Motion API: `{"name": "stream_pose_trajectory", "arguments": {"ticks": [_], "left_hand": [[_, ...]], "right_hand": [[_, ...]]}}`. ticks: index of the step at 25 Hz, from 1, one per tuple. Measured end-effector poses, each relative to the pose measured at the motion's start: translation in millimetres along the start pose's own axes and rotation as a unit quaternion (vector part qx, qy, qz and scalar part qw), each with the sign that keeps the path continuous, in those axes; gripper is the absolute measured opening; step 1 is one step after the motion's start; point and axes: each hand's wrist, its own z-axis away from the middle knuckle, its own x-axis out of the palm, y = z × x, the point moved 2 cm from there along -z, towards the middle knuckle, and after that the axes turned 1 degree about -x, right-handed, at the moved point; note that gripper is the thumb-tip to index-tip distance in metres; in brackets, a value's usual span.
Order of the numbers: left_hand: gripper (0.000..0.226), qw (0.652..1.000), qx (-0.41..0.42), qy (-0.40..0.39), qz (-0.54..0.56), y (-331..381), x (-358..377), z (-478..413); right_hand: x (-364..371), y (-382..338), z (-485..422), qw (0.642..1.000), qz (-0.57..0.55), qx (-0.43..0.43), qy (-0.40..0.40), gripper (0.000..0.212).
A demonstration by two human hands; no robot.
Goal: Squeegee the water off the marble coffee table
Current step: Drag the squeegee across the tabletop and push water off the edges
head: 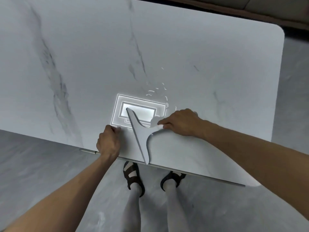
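A pale grey squeegee (139, 136) lies flat on the white marble coffee table (100, 56), its blade running from the table's near edge up toward the middle. My right hand (179, 122) is shut on its handle, which points to the right. My left hand (108, 139) rests curled on the table's near edge, just left of the blade, with nothing in it. A patch of water (157, 92) glints on the marble beyond the squeegee, with smaller drops trailing up to the right.
A ceiling light's reflection (120, 104) shows on the marble behind the blade. The table's rounded corner (279, 33) is at far right. Grey floor (41, 164) lies below the near edge, with my feet (133, 174) in dark sandals. A dark furniture edge (250, 12) runs behind.
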Motion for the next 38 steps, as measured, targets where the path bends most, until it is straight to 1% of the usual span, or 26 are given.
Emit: {"name": "stream_pose_trajectory", "arguments": {"ticks": [2, 6, 8, 10, 12, 13, 14, 15, 16, 17, 19, 21, 22, 24, 26, 28, 31, 32, 34, 36, 38], "left_hand": [[0.036, 0.999, 0.019, -0.022, -0.020, 16, 3, 0], [0.039, 0.998, 0.038, -0.028, -0.045, 56, 3, 4], [0.044, 0.997, 0.039, -0.041, -0.048, 73, 2, 8], [0.053, 0.997, 0.031, -0.067, -0.038, 87, 1, 11], [0.063, 0.997, 0.014, -0.077, -0.003, 97, -1, 11], [0.062, 0.997, 0.010, -0.074, 0.018, 100, -4, 10], [0.054, 0.997, 0.007, -0.069, 0.043, 101, -8, 8], [0.041, 0.996, 0.003, -0.064, 0.066, 100, -12, 6], [0.026, 0.995, -0.003, -0.057, 0.085, 98, -18, 3], [0.019, 0.994, -0.006, -0.047, 0.098, 93, -24, 0], [0.028, 0.994, -0.014, -0.024, 0.107, 79, -38, -10], [0.034, 0.995, -0.018, -0.008, 0.101, 63, -48, -25], [0.037, 0.996, -0.021, -0.008, 0.091, 54, -53, -35], [0.041, 0.997, -0.029, -0.014, 0.072, 36, -63, -57], [0.041, 0.997, -0.027, -0.030, 0.065, 24, -73, -76], [0.040, 0.997, -0.008, -0.034, 0.066, 22, -80, -95], [0.038, 0.997, 0.014, -0.034, 0.068, 37, -83, -111], [0.037, 0.997, 0.026, -0.040, 0.067, 47, -79, -113], [0.036, 0.996, 0.036, -0.054, 0.068, 68, -72, -114], [0.039, 0.994, 0.055, -0.069, 0.058, 90, -58, -113], [0.043, 0.991, 0.096, -0.079, 0.041, 113, -42, -110]], "right_hand": [[-14, 35, 7, 0.997, -0.028, 0.061, 0.033, 0.035], [-20, 90, 32, 0.987, -0.049, 0.140, 0.055, 0.034], [-25, 113, 54, 0.980, -0.056, 0.173, 0.075, 0.033], [-33, 133, 77, 0.974, -0.047, 0.206, 0.085, 0.032], [-43, 143, 95, 0.970, -0.033, 0.225, 0.092, 0.033], [-49, 143, 100, 0.969, -0.032, 0.226, 0.095, 0.033], [-55, 139, 101, 0.971, -0.034, 0.219, 0.095, 0.033], [-59, 132, 97, 0.974, -0.038, 0.205, 0.090, 0.033], [-62, 120, 90, 0.979, -0.038, 0.181, 0.081, 0.034], [-60, 104, 78, 0.986, -0.034, 0.149, 0.069, 0.034], [-43, 60, 47, 0.997, -0.020, 0.061, 0.041, 0.035], [-21, 8, 19, 0.999, -0.025, -0.021, 0.006, 0.034], [-12, -21, 6, 0.998, -0.025, -0.051, -0.025, 0.033], [-4, -68, -19, 0.991, -0.001, -0.104, -0.081, 0.033], [-10, -89, -41, 0.988, 0.016, -0.115, -0.105, 0.033], [-20, -80, -65, 0.989, 0.044, -0.107, -0.093, 0.034], [-54, -34, -87, 0.995, 0.055, -0.068, -0.045, 0.035], [-66, -13, -91, 0.997, 0.054, -0.041, -0.026, 0.034], [-90, 33, -92, 0.999, 0.014, 0.029, 0.009, 0.033], [-104, 72, -82, 0.996, -0.015, 0.087, 0.024, 0.033], [-108, 104, -62, 0.991, -0.032, 0.129, 0.033, 0.034]]}}
